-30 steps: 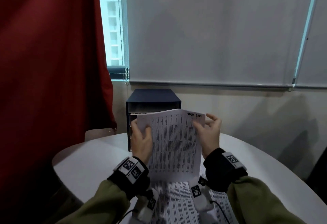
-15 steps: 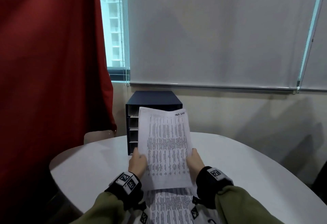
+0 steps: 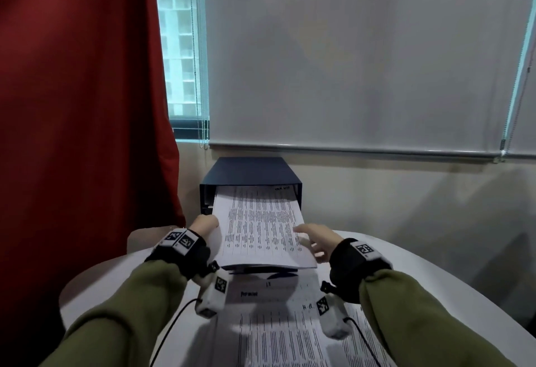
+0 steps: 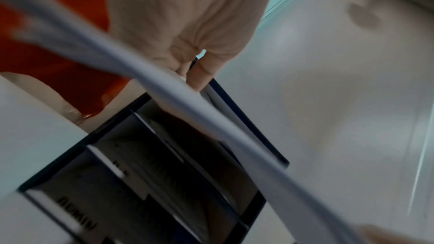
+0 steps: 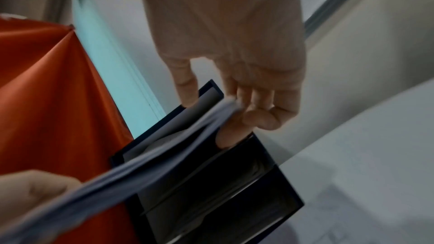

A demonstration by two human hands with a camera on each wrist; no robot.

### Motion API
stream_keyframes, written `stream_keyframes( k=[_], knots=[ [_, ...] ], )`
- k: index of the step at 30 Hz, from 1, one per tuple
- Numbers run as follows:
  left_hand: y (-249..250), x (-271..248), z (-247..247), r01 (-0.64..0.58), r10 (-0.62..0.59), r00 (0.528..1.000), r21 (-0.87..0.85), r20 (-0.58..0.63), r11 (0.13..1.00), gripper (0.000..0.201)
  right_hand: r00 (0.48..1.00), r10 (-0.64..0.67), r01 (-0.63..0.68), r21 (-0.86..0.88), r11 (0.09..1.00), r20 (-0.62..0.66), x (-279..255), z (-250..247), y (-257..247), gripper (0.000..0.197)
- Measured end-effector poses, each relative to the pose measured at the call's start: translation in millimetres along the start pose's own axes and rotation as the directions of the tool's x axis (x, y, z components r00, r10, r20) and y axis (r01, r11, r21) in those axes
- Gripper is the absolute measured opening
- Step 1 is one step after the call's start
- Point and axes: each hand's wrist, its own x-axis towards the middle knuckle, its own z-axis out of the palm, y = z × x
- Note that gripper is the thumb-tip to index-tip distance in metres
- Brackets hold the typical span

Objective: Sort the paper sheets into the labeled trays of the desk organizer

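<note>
A printed paper sheet [image 3: 258, 227] lies nearly flat, its far end inside the top slot of the dark desk organizer [image 3: 249, 171]. My left hand [image 3: 209, 224] pinches the sheet's left edge and my right hand [image 3: 304, 234] pinches its right edge, thumb on top and fingers underneath. In the left wrist view the sheet [image 4: 211, 110] crosses in front of the organizer's labeled trays [image 4: 112, 166]. In the right wrist view the thumb and fingers [image 5: 234, 134] clamp the blurred sheet [image 5: 164, 147] before the organizer [image 5: 223, 192].
More printed sheets [image 3: 290, 332] lie on the white round table [image 3: 435, 274] between my forearms. A red curtain [image 3: 81, 105] hangs at the left, and a window blind [image 3: 348, 62] covers the wall behind the organizer.
The sheet went from upright in front of me to nearly flat. Both hands carried it forward, and its far end has entered the organizer's top slot.
</note>
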Motion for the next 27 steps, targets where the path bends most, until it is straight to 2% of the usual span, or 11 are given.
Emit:
stream_keyframes(
  k=[4, 6, 8, 10, 13, 16, 18, 19, 22, 24, 27],
  knots=[
    [14.4, 8.7, 2.0, -0.062, 0.064, 0.998, -0.154, 0.011, 0.986, 0.033, 0.985, 0.051, -0.072, 0.126, 0.989, 0.165, 5.9, -2.0, -2.1, 0.015],
    [17.7, 7.7, 2.2, -0.026, 0.042, 0.997, -0.236, 0.064, 0.971, 0.046, 0.992, 0.034, -0.062, 0.23, 0.971, 0.123, 18.6, -1.8, -9.7, 0.01],
    [16.8, 2.4, -0.6, 0.051, -0.006, 0.978, -0.211, 0.209, 0.976, 0.052, 0.996, 0.046, -0.07, 0.323, 0.944, 0.081, 34.7, -1.2, -21.5, 0.018],
    [19.0, -4.0, -6.4, 0.093, -0.044, 0.957, -0.16, 0.286, 0.983, 0.037, 0.996, 0.047, -0.073, 0.419, 0.905, 0.074, 49.8, 1.0, -32.9, 0.022],
    [22.1, 6.1, -8.7, 0.046, 0.001, 0.986, -0.277, 0.165, 0.96, 0.006, 0.997, 0.026, -0.061, 0.59, 0.805, 0.066, 63.7, 5.7, -46.2, 0.023],
    [26.5, 20.4, -6.4, -0.018, 0.063, 0.996, -0.579, 0.058, 0.815, 0.01, 0.998, -0.023, -0.036, 0.776, 0.629, 0.066, 69.8, 12.6, -59.4, 0.023],
    [30.1, 23.1, -2.2, -0.037, 0.074, 0.997, -0.705, 0.021, 0.708, 0.006, 0.995, -0.058, -0.037, 0.825, 0.564, 0.084, 74.2, 16.2, -66.5, 0.017],
    [30.6, 24.6, -0.2, -0.048, 0.08, 0.997, -0.732, 0.009, 0.679, 0.012, 0.994, -0.069, -0.034, 0.828, 0.559, 0.087, 76.1, 17.8, -68.4, 0.014],
    [31.9, 23.8, 4.3, -0.057, 0.075, 0.997, -0.742, -0.009, 0.668, 0.009, 0.997, -0.065, -0.005, 0.827, 0.562, 0.05, 76.2, 23.2, -68.2, 0.037],
    [30.3, 23.6, 4.8, -0.098, 0.105, 0.994, -0.701, -0.034, 0.707, 0.027, 0.996, -0.075, 0.013, 0.785, 0.62, 0.043, 71.6, 26.6, -63.1, 0.039],
    [23.6, 23.5, 2.2, -0.176, 0.222, 0.974, -0.743, -0.038, 0.645, 0.031, 0.994, -0.093, 0.036, 0.653, 0.757, 0.052, 57.6, 28.8, -46.1, 0.034]
  ],
)
